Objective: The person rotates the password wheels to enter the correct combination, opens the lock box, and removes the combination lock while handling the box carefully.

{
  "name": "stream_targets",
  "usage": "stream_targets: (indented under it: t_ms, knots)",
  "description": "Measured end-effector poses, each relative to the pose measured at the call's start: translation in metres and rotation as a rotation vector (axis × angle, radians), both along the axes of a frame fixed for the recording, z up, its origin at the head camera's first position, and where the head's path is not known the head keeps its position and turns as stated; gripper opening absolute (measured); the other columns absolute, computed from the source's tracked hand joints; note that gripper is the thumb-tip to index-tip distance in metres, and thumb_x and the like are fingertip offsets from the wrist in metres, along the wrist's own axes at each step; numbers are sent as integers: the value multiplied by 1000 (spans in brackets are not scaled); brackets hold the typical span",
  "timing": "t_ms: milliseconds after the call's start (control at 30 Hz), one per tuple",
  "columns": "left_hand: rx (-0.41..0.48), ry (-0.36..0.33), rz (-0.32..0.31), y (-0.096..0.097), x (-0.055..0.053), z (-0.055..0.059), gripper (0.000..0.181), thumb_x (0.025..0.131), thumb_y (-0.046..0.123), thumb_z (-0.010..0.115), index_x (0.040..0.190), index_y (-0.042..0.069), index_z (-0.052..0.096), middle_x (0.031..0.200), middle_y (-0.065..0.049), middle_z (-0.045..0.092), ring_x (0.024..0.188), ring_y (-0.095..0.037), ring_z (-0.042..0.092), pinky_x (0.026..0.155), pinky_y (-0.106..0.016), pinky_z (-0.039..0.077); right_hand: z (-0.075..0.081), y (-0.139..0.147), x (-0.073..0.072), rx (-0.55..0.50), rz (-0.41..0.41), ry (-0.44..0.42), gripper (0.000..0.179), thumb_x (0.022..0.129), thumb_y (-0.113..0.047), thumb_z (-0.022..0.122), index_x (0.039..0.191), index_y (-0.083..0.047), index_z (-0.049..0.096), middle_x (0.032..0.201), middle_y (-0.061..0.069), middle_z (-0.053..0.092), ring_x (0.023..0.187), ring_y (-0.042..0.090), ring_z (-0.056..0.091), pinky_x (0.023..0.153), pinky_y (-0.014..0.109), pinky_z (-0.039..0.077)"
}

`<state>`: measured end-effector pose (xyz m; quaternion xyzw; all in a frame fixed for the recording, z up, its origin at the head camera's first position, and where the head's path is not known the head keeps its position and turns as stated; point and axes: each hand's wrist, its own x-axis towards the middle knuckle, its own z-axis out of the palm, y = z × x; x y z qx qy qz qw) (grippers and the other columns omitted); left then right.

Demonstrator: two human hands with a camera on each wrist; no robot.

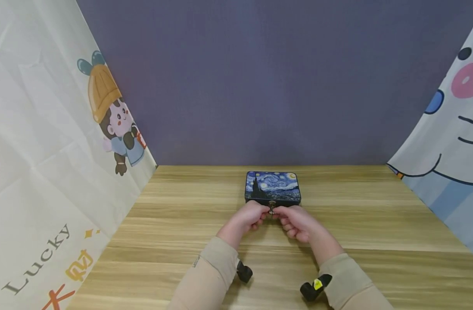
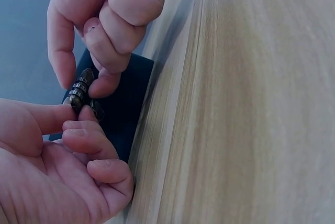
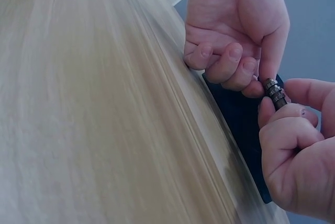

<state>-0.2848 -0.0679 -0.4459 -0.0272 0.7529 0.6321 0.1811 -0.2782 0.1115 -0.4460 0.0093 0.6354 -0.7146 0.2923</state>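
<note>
A box [image 1: 273, 186] with a swirling blue night-sky picture on its lid lies closed on the wooden table. At its front hangs a small bronze-coloured combination padlock [image 2: 80, 89] with ridged number dials, by the metal clasp [image 1: 272, 203]. My left hand [image 1: 252, 214] pinches one end of the padlock between thumb and index finger; its other fingers are curled. From the other side, my right hand [image 1: 296, 221] has thumb and index finger at the dials [image 3: 274, 92], its remaining fingers curled in. Fingertips partly cover the padlock in both wrist views.
The wood-grain table [image 1: 174, 241] meets a dark blue-grey backdrop [image 1: 236, 86] just behind the box. Printed white curtains [image 1: 35, 129] hang along the left side and the right. A black wrist mount [image 1: 244, 272] sticks out from each sleeve above the table.
</note>
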Motion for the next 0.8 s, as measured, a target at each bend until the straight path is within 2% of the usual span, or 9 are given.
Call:
stream_targets:
  t_ms: [133, 800]
  knots:
    - [1, -1, -5, 0, 0, 0, 30, 101, 15, 54, 72, 5, 54, 63, -1, 43, 49, -12, 34, 44, -25, 24, 1, -2, 0, -4, -6, -6, 21, 97, -18, 60, 95, 3, 56, 57, -8, 31, 44, 2, 25, 40, 18, 20]
    - [-4, 10, -3, 1, 3, 3, 30, 100, 14, 54, 72, 5, 53, 61, 0, 43, 48, -12, 34, 43, -25, 24, -1, -4, 1, 33, -14, 12, 21, 96, -20, 60, 91, -1, 54, 58, -7, 31, 44, 4, 23, 40, 20, 20]
